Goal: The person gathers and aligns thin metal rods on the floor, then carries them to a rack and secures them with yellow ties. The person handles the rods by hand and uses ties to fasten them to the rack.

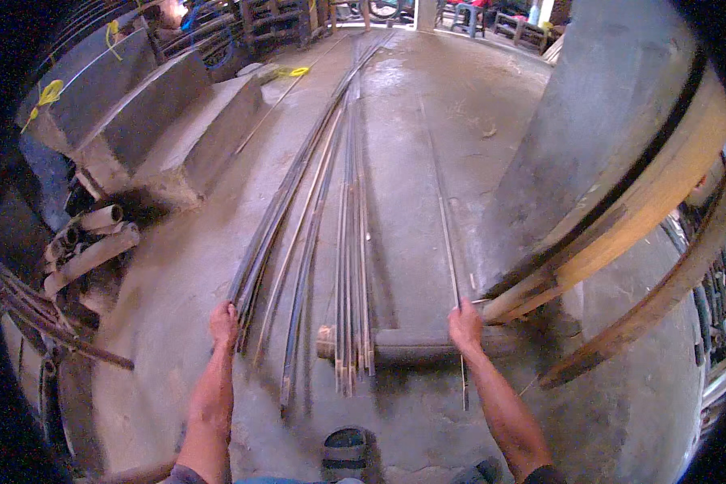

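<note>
Long rods fan across the concrete floor, the left hand with fingers seemingly closed on the left bundle, though blur obscures this, and the right hand pinching a lone rod, best held straight and clear of the others to avoid tangling.

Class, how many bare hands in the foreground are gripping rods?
2. The left hand grips the leftmost rods of the spread; the right hand grips the separate rod on the right. Any hands in the dim background cannot be made out.
</note>
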Demonstrator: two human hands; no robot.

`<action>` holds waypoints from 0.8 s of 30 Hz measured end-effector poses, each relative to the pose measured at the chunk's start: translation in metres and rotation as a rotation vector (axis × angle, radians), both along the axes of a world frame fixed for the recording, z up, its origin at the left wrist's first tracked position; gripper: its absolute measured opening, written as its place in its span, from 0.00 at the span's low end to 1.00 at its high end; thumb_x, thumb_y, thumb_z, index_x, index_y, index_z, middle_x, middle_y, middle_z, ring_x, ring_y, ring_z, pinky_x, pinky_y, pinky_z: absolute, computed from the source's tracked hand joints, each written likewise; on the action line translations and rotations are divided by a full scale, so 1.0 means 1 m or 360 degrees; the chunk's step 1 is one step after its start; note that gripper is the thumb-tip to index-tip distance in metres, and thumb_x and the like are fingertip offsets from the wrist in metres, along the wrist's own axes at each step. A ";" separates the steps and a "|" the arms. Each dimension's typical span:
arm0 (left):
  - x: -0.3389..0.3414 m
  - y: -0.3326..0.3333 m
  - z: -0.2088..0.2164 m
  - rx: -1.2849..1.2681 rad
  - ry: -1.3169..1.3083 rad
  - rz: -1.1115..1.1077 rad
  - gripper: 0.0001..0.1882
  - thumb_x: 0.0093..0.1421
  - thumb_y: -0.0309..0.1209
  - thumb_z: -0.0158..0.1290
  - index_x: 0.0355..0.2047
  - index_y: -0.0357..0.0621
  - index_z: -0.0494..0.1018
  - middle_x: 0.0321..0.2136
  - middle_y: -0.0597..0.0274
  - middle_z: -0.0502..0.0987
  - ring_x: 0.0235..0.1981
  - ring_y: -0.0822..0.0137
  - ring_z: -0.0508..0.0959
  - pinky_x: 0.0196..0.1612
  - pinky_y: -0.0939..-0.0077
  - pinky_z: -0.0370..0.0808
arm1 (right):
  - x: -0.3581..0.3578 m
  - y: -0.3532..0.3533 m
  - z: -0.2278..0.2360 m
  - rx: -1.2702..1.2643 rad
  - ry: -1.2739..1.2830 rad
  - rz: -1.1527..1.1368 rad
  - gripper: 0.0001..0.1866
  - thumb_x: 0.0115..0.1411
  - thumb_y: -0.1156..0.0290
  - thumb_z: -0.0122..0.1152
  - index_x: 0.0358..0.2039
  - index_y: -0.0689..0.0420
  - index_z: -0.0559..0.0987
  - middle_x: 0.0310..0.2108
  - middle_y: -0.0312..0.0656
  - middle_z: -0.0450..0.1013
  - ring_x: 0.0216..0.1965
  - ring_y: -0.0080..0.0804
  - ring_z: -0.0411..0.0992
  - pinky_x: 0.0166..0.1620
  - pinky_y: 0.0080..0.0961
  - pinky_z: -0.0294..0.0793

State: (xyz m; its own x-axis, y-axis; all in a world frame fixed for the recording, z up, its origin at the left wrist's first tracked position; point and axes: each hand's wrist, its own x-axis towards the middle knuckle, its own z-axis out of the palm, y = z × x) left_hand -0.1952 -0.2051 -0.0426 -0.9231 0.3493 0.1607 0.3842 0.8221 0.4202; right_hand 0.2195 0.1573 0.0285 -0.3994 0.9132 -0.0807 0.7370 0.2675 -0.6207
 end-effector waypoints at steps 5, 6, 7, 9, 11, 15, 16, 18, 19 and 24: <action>0.012 -0.006 0.005 0.0077 0.0060 -0.0006 0.15 0.60 0.34 0.45 0.43 0.41 0.74 0.38 0.47 0.75 0.42 0.50 0.75 0.47 0.61 0.70 | -0.002 -0.069 0.034 0.0042 0.0613 -0.0057 0.19 0.62 0.67 0.47 0.51 0.62 0.71 0.34 0.57 0.74 0.34 0.51 0.74 0.37 0.39 0.71; 0.010 -0.014 0.002 0.0103 0.0090 -0.0002 0.15 0.60 0.34 0.45 0.43 0.40 0.74 0.38 0.47 0.75 0.42 0.50 0.75 0.47 0.61 0.70 | -0.005 -0.085 0.049 -0.0154 0.0467 -0.0056 0.20 0.62 0.66 0.48 0.53 0.61 0.70 0.37 0.57 0.74 0.34 0.48 0.75 0.38 0.39 0.71; 0.008 -0.011 0.001 0.0143 0.0121 -0.0020 0.15 0.60 0.34 0.45 0.43 0.40 0.74 0.38 0.47 0.75 0.42 0.50 0.75 0.47 0.61 0.70 | -0.006 -0.091 0.038 0.0018 0.0579 -0.0028 0.19 0.62 0.67 0.49 0.51 0.63 0.71 0.30 0.50 0.72 0.30 0.39 0.72 0.34 0.34 0.70; 0.011 0.000 0.001 0.0127 0.0082 -0.0032 0.15 0.60 0.33 0.45 0.43 0.40 0.74 0.38 0.47 0.75 0.42 0.50 0.75 0.47 0.62 0.70 | -0.004 -0.100 0.006 0.0365 0.0784 0.0017 0.18 0.63 0.68 0.49 0.49 0.66 0.72 0.18 0.36 0.68 0.21 0.22 0.65 0.27 0.23 0.67; 0.013 -0.008 0.005 0.0098 0.0069 -0.0003 0.15 0.60 0.33 0.45 0.43 0.40 0.74 0.39 0.47 0.75 0.42 0.50 0.75 0.47 0.62 0.70 | -0.013 -0.113 0.014 0.0116 0.0812 0.0005 0.17 0.62 0.68 0.50 0.48 0.64 0.73 0.19 0.38 0.70 0.21 0.26 0.68 0.28 0.26 0.69; 0.011 -0.010 -0.001 0.0186 0.0106 -0.0056 0.14 0.60 0.32 0.45 0.42 0.40 0.75 0.39 0.47 0.75 0.42 0.50 0.75 0.47 0.63 0.71 | -0.023 -0.114 0.019 -0.0219 0.0745 -0.0082 0.17 0.61 0.67 0.51 0.47 0.62 0.74 0.23 0.43 0.74 0.23 0.31 0.73 0.31 0.31 0.72; 0.011 -0.010 -0.002 0.0221 0.0133 -0.0080 0.14 0.60 0.32 0.45 0.42 0.40 0.75 0.39 0.47 0.75 0.42 0.50 0.75 0.47 0.63 0.71 | -0.023 -0.110 0.018 -0.0250 0.0731 -0.0055 0.17 0.61 0.67 0.50 0.48 0.62 0.74 0.23 0.43 0.74 0.23 0.31 0.73 0.32 0.31 0.72; 0.010 -0.008 -0.005 0.0205 0.0134 -0.0064 0.14 0.60 0.32 0.46 0.42 0.40 0.75 0.39 0.47 0.75 0.42 0.50 0.75 0.47 0.63 0.71 | -0.027 -0.107 0.017 -0.0337 0.0705 -0.0025 0.17 0.61 0.67 0.50 0.48 0.62 0.74 0.23 0.43 0.74 0.23 0.31 0.73 0.32 0.31 0.72; 0.009 -0.007 -0.005 0.0197 0.0134 -0.0057 0.14 0.60 0.32 0.46 0.43 0.40 0.75 0.39 0.47 0.75 0.42 0.50 0.75 0.47 0.63 0.70 | -0.032 -0.105 0.016 -0.0393 0.0692 -0.0023 0.17 0.61 0.67 0.51 0.48 0.62 0.74 0.23 0.43 0.74 0.24 0.31 0.73 0.33 0.31 0.72; 0.009 -0.014 -0.009 0.0045 0.0112 0.0005 0.14 0.60 0.31 0.45 0.44 0.41 0.74 0.39 0.46 0.75 0.42 0.49 0.74 0.48 0.61 0.70 | -0.093 -0.061 0.002 -0.0638 0.0878 0.0083 0.21 0.62 0.65 0.51 0.52 0.64 0.70 0.22 0.36 0.71 0.24 0.21 0.67 0.30 0.23 0.69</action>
